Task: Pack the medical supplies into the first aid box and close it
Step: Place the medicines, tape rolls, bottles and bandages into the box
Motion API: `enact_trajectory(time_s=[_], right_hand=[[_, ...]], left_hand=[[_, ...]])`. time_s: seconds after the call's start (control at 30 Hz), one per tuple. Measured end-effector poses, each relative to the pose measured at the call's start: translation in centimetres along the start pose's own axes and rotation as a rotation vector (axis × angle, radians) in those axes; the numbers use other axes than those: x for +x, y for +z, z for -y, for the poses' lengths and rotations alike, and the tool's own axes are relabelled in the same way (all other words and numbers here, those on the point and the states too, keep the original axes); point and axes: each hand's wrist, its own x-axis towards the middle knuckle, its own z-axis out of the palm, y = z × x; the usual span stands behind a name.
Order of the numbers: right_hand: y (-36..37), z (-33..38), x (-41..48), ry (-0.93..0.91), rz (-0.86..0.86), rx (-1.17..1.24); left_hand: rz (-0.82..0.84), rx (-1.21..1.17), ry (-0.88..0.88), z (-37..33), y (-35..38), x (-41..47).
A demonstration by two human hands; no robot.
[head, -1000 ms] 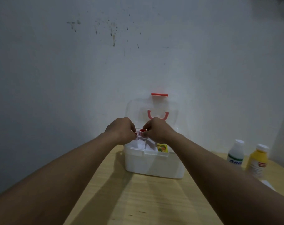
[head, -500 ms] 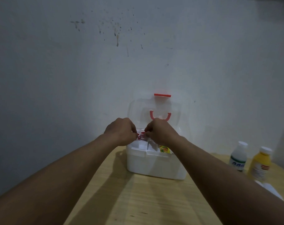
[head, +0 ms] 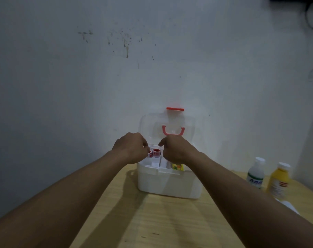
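The white first aid box (head: 168, 185) stands on the wooden table against the wall. Its clear lid (head: 148, 126) is up, showing the red handle (head: 173, 131) and red latch (head: 175, 109). Both of my hands hover over the box's top tray. My left hand (head: 131, 149) pinches a small red-and-white tape roll (head: 150, 154) at its fingertips. A second red-and-white roll (head: 156, 152) stands in the tray between my hands. My right hand (head: 176, 150) is curled, and nothing shows in it. A yellow packet (head: 177, 167) lies in the tray's right compartment.
A white bottle (head: 256, 173) and a yellow bottle (head: 278, 181) stand on the table (head: 152, 226) to the right of the box. Something white (head: 289, 206) lies in front of them. The wall is right behind the box.
My hands were pressed together around the rolls. They have now drawn apart, and the second roll stands uncovered between them. The camera has tilted slightly.
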Motion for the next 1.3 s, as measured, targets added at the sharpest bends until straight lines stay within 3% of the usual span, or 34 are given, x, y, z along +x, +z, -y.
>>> enact_trajectory(time_s=[0.2,0.73,1.07,1.3], right_hand=[[-2.8,-2.1,-2.9,0.070,-0.039,-0.020],[-9.5,-9.7,-17.6,0.359,-0.100,-0.128],[-8.0,-12.6,-22.6,0.474,-0.014,-0.143],[-6.0,-14.6,-23.7,0.543,0.046,-0.156]], left_hand=[[-0.097,-0.064,0.018,-3.3,-0.6,-1.6],[-0.073,-0.034,0.377,-17.2,3.1,-9.7],[0.100,0.085,0.531,-20.8,8.9,-12.1],[0.258,0.079,0.456,-21.2,12.0,-11.8]])
